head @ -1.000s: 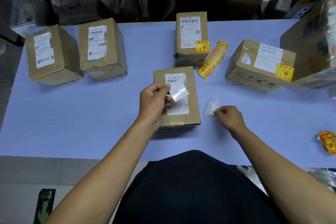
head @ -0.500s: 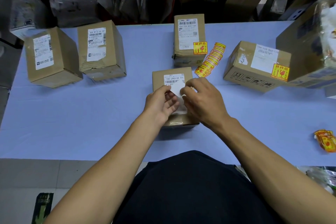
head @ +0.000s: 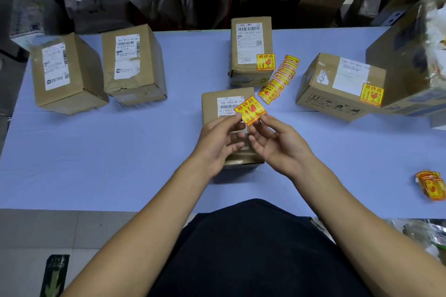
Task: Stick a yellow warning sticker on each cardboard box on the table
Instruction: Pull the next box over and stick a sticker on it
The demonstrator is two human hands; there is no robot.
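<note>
A yellow-and-red warning sticker (head: 250, 110) is pinched between the fingertips of my left hand (head: 220, 138) and my right hand (head: 277, 144), held face up and tilted just above the small cardboard box (head: 211, 106) in front of me. That box shows a white shipping label and no yellow sticker. The box behind it (head: 251, 50) and the box at the right (head: 337, 87) each carry a yellow sticker. Two boxes at the left (head: 67, 75) (head: 132, 65) show only white labels.
A fanned stack of stickers (head: 277, 79) lies between the middle boxes. More stickers (head: 432, 187) lie near the table's right front edge. A large box (head: 410, 60) stands at far right. Bags and parcels line the back behind the blue table (head: 120, 152).
The white backing paper is gone from my left hand; my right hand came in from the table, and both hands now hold the sticker with its yellow face showing over the near box.
</note>
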